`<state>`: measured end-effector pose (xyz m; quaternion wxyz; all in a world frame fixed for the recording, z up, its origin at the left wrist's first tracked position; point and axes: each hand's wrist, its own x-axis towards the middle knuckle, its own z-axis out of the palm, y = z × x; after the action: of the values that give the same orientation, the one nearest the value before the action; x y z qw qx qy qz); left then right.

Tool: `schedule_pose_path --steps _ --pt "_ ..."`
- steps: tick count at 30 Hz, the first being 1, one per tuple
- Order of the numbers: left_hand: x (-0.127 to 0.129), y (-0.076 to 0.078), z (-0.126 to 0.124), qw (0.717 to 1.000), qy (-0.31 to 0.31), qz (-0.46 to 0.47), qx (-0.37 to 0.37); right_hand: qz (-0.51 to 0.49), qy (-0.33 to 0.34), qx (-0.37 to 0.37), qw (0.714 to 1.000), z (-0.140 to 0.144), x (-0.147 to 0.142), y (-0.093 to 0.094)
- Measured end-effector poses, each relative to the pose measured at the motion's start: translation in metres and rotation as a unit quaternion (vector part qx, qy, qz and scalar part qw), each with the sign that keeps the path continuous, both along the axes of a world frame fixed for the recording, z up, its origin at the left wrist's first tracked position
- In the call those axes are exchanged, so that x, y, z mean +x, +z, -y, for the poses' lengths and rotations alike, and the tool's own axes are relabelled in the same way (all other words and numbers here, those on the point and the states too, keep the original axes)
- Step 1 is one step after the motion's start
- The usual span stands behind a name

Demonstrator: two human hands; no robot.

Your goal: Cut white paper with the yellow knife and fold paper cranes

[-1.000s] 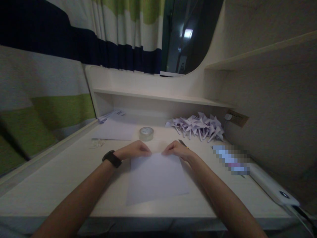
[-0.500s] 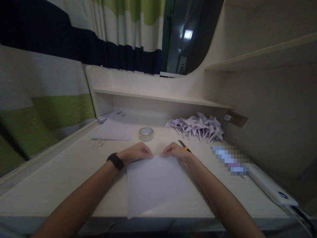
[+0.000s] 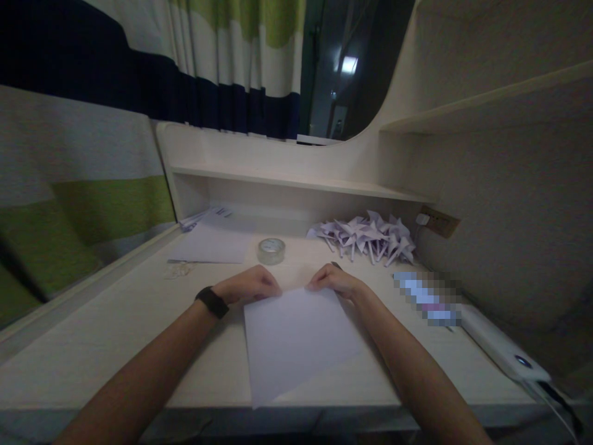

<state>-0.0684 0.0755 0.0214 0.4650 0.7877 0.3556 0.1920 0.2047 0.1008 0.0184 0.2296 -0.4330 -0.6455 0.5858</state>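
Hands met at the far edge of a pale, rectangular sheet of paper (image 3: 296, 337) that lay flat on the light wooden desk (image 3: 115, 334), turned slightly askew, its near corner reaching the front edge of the desk. Left hand (image 3: 248, 285), with a black band (image 3: 212, 302) at the wrist, had its fingers curled together and pressed onto the far left corner of the sheet. Right hand (image 3: 334, 281) was likewise closed down on the far right corner, fingertips pinched on the paper edge. The two hands were near each other, not touching. Light was dim; whether the edge was lifted or folded under the fingers could not be told.

Beyond the hands stood a clear roll of adhesive tape (image 3: 271, 250), flat on the desk. Right of it lay a heap of pale folded-paper pinwheels on sticks (image 3: 365, 236), against the back of the desk under the low shelf (image 3: 296, 180). A loose white sheet (image 3: 210, 246) lay at far left, with small clear scraps (image 3: 176, 270) just in front of it. A white power strip (image 3: 503, 349) ran along the right side, near the desk's front corner. Striped curtain in navy, white and green (image 3: 222, 55) hung behind the desk.
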Motion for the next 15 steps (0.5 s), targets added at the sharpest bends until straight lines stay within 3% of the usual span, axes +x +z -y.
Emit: schedule_pose_path --steps 12,15 --pt "-0.038 0.015 -0.01 0.998 0.033 -0.026 -0.044 -0.01 -0.057 -0.021 0.998 -0.008 0.027 0.004" --pt "-0.048 0.017 -0.014 0.993 0.107 -0.04 -0.043 -0.012 -0.09 -0.012 0.996 -0.009 0.027 0.003"
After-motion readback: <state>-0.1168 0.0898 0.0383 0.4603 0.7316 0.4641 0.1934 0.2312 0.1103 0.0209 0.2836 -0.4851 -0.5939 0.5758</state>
